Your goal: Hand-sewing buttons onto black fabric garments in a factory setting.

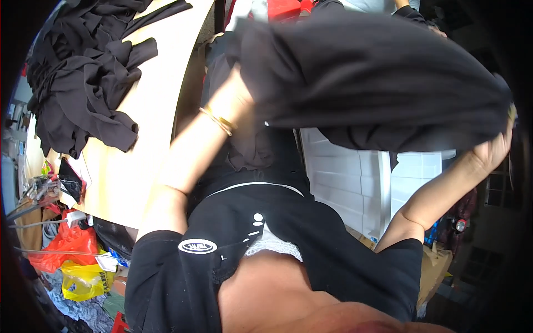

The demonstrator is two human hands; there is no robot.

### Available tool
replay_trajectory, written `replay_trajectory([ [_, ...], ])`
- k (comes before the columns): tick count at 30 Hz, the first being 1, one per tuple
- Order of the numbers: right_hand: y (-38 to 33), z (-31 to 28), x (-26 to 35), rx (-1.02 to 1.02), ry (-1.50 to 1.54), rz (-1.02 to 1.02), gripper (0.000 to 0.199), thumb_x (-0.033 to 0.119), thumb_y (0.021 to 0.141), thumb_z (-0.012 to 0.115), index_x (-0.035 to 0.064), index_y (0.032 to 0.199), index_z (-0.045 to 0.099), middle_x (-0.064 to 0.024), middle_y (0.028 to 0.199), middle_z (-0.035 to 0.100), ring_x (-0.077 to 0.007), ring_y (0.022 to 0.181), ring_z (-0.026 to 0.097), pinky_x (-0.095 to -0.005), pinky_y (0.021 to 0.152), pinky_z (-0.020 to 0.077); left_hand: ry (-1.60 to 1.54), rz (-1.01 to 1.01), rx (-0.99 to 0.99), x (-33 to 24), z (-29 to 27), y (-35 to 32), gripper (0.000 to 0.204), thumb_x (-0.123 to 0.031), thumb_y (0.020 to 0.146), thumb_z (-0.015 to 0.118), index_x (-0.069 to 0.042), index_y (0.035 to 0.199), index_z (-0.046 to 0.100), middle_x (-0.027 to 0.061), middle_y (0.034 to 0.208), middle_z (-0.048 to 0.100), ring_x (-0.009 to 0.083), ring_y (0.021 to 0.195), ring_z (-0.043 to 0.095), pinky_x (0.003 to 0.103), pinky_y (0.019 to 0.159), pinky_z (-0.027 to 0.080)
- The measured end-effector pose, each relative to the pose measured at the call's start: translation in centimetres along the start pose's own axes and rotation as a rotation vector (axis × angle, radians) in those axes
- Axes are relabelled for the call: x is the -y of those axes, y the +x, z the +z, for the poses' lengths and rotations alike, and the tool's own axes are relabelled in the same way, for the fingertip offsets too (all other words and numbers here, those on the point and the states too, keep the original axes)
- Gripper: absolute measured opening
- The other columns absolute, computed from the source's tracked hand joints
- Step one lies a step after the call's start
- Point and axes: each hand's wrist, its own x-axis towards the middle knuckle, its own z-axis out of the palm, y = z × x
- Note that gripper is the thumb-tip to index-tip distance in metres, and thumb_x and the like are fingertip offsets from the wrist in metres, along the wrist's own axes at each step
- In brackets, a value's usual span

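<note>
A large black garment (377,77) is stretched out in front of me, held between both hands. My left hand (236,94) grips its left edge, fingers mostly hidden in the cloth; a thin gold bracelet (217,121) circles that wrist. My right hand (494,150) clutches the garment's right end at the far right of the view. More black fabric (250,150) hangs below the left hand against my body.
A light wooden table (150,111) lies to my left with a heap of black garments (78,72) on it. Under its near edge sit red and yellow plastic bags (75,255). A white slatted panel (344,183) stands below the held garment.
</note>
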Motion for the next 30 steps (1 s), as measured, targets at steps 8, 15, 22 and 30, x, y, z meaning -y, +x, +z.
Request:
replay_trajectory([
  [8, 0.2, 0.5, -6.9, 0.089, 0.038, -0.122, 0.034, 0.012, 0.103, 0.039, -0.0098, 0.119, 0.058, -0.0254, 0.123, 0.060, -0.0335, 0.117, 0.059, -0.0446, 0.105, 0.0453, -0.528, 0.288, -0.186, 1.6, -3.8, 0.6, 0.029, -0.023, 0.091, 0.054, -0.007, 0.112, 0.066, 0.0126, 0.104, 0.068, 0.0186, 0.098, 0.064, 0.028, 0.083, 0.050],
  [15, 0.3, -0.5, -11.3, -0.189, 0.108, -0.119, 0.036, 0.018, 0.099, 0.051, -0.0033, 0.128, 0.056, -0.0163, 0.129, 0.059, -0.0266, 0.117, 0.058, -0.0357, 0.104, 0.0428, -0.687, 0.531, -0.009, -4.8, -6.5, -2.0, 0.029, -0.023, 0.092, 0.054, -0.006, 0.113, 0.066, 0.0127, 0.106, 0.067, 0.0189, 0.100, 0.063, 0.028, 0.084, 0.049],
  [22, 2.9, 5.9, -17.5, -0.197, 0.134, -0.145, 0.019, 0.009, 0.097, 0.055, -0.0063, 0.107, 0.062, -0.0152, 0.098, 0.070, -0.0204, 0.086, 0.070, -0.0297, 0.080, 0.0586, -0.804, 0.707, 0.188, -4.5, -5.3, -0.9, 0.030, -0.022, 0.092, 0.053, -0.006, 0.114, 0.065, 0.0128, 0.109, 0.066, 0.0192, 0.101, 0.063, 0.029, 0.086, 0.049],
  [30, 3.3, 7.8, -24.0, -0.135, 0.335, 0.190, 0.020, 0.002, 0.095, 0.056, -0.0115, 0.109, 0.060, -0.0155, 0.096, 0.069, -0.0180, 0.079, 0.070, -0.0256, 0.071, 0.0581, -0.887, 0.754, 0.454, -4.3, -5.8, -4.1, 0.030, -0.021, 0.092, 0.053, -0.005, 0.116, 0.064, 0.0128, 0.112, 0.065, 0.0195, 0.103, 0.062, 0.030, 0.087, 0.049],
])
